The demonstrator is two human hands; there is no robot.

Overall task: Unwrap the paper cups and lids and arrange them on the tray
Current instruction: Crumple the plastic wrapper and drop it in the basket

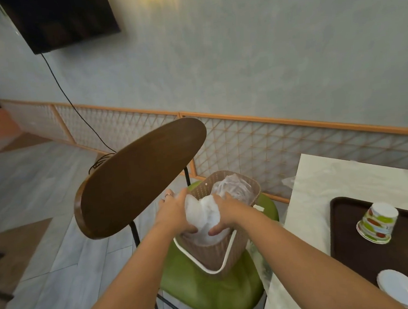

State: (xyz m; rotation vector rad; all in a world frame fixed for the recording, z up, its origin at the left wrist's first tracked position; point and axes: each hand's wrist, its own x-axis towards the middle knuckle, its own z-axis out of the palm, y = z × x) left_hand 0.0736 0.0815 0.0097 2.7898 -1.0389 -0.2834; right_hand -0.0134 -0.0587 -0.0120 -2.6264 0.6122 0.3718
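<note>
Presently both hands meet over a tan woven plastic basket point(212, 252) that stands on the green cushioned seat point(208, 296) of a chair with a curved dark wooden backrest point(137, 178). Left hand point(174, 213), a ring on one finger, and right hand point(222, 212) both have fingers curled round a crumpled wad of white translucent plastic wrap point(203, 214), gripping it from either side at the basket's mouth. More clear crumpled plastic point(233, 188) lies inside the basket toward its 12 o'clock wall. A white strap point(206, 265) loops down the basket's near face.

At 3 o'clock from the basket, a pale marble-look table point(345, 183) carries a dark brown rectangular tray point(349, 240). On the tray, an upside-down stack of paper cups printed in green, red and white point(375, 223) leans a little. At the tray's 6 o'clock end sits a stack of white round lids point(399, 289), partly cut by the frame edge. Cups and lids stand well apart.

At 11 o'clock, a black wall-mounted screen point(60, 19) with a black cable point(74, 108) trailing down to the grey plank floor point(31, 190).
</note>
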